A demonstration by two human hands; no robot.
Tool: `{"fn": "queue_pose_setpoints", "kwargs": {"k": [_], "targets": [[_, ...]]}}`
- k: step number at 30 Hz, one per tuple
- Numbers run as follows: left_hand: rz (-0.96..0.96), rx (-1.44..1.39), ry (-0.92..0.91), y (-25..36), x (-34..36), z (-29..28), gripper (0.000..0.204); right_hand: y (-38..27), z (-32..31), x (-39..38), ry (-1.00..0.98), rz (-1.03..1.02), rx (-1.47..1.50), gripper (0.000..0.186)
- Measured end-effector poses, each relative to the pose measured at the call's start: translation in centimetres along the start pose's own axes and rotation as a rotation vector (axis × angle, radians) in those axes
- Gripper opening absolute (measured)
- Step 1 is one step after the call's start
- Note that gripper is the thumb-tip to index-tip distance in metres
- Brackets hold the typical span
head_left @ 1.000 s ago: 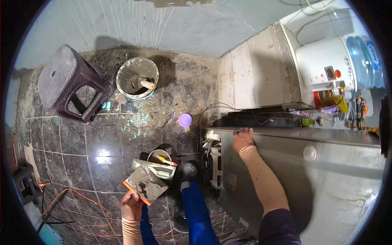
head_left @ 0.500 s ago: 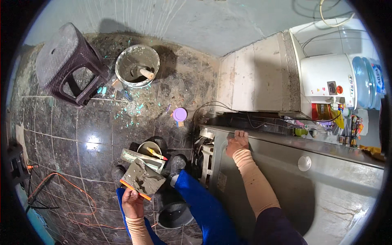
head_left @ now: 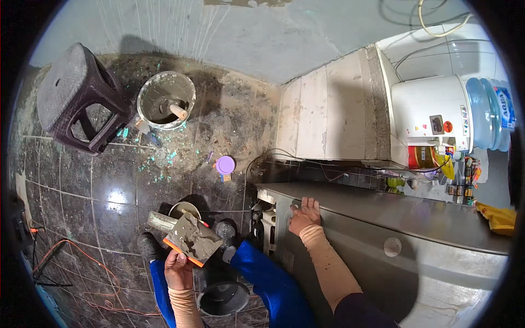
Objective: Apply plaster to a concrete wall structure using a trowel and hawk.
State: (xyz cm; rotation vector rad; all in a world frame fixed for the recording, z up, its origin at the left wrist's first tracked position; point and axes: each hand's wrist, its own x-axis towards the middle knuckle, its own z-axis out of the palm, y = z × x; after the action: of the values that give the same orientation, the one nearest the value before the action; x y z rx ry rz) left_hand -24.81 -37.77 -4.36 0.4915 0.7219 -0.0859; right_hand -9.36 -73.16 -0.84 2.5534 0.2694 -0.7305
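I note a flat orange-edged trowel board [head_left: 192, 244], loaded with grey mortar, tilted and carried above the dark tiled floor [head_left: 82, 186]. The grey metal appliance top [head_left: 415, 216] lies level, touched at its near-left edge.

Left hand [head_left: 178, 269] gripping, arm bent low; right hand [head_left: 304, 215] flat, fingers spread.

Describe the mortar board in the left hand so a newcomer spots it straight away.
Start at the grey metal cabinet that the right hand rests on, then look left to the dark tiled floor. The left hand holds a flat board smeared with grey mortar; its orange edge sets it apart.
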Motion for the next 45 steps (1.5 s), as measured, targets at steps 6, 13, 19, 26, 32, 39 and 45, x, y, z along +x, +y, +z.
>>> {"fn": "queue_pose_setpoints", "kwargs": {"k": [6,13,19,26,32,39,45], "targets": [[-0.004,0.070,0.036,-2.3,0.3,-0.4,0.028,2.0,2.4,-1.0,-0.032,0.044,0.005,0.044],[-0.002,0.102,0.051,-4.2,0.6,0.3,0.031,4.8,3.7,-0.7,-0.075,0.094,0.045,0.047],[-0.004,0.082,0.033,-4.4,1.1,1.0,0.031,7.1,4.4,-0.3,-0.091,0.073,0.014,0.046],[0.012,0.132,0.029,-3.7,1.5,0.3,0.033,8.9,6.3,-0.3,0.011,0.035,0.050,0.043],[0.019,0.172,-0.085,-3.7,3.3,1.2,0.033,11.4,8.2,0.1,0.058,0.040,0.096,0.037],[0.021,0.206,-0.055,-4.7,4.2,2.1,0.028,12.9,8.7,0.7,-0.028,0.074,-0.038,0.036],[-0.030,0.227,-0.080,-5.9,4.3,2.0,0.029,13.7,9.8,1.2,-0.048,0.112,0.013,0.036]]}}
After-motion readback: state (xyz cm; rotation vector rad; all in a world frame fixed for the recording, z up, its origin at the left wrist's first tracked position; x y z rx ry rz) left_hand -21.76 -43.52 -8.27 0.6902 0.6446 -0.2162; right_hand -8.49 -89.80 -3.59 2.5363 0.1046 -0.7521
